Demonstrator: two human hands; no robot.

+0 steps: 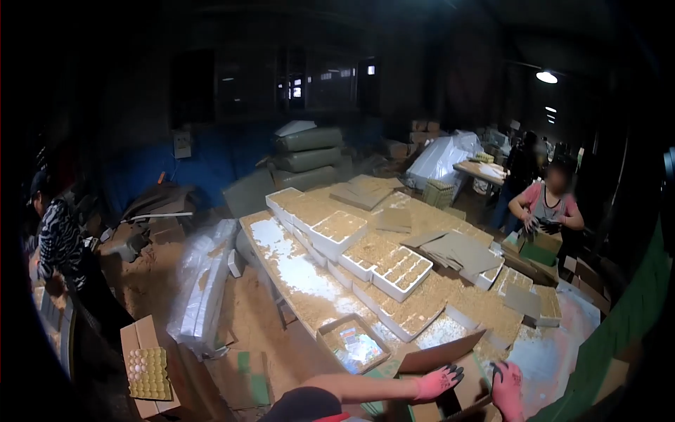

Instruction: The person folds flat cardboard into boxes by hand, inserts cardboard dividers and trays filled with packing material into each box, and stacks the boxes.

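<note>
In front of me, at the bottom of the head view, stands an open cardboard box [439, 352] with a raised brown flap and some green on its sides. My left hand [437, 382], in a pink glove with dark fingertips, reaches across the box, its fingers stretched out and apart near the flap. At the box's right side is my right hand [508, 392], gloved alike, with bent fingers over the edge. The box's lower part is cut off by the frame.
White foam trays [401, 271] filled with brown granules cover the table [288, 271]. Grey cardboard sheets [460, 252] lie on them. A shallow box [351, 341] holds printed papers. An egg tray [148, 373] sits at lower left. Co-workers stand left [60, 239] and right [548, 204].
</note>
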